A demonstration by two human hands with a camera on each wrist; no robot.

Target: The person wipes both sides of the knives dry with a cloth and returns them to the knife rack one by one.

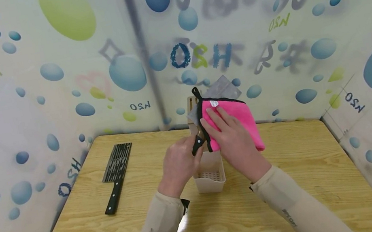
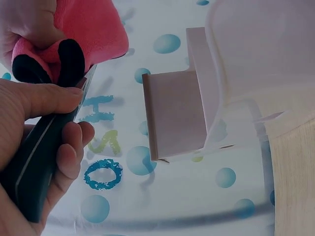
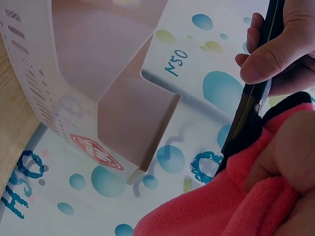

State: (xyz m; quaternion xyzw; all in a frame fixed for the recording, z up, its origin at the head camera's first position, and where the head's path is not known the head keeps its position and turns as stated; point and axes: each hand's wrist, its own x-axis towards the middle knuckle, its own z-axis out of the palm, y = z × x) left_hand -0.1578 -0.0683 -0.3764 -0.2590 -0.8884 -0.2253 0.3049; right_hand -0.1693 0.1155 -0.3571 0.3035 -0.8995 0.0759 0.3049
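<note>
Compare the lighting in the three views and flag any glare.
Head view: brightest of the three, with white glare on the table beside the left sleeve; left wrist view: dimmer, the pink cloth looking duller; right wrist view: similarly dim, the cloth's fuzzy texture readable, no strong glare.

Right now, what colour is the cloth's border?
The border is black, clearest in the head view.

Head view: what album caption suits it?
Left hand grips a knife, right hand holds a pink cloth against its blade, and a cleaver lies on the table.
</note>
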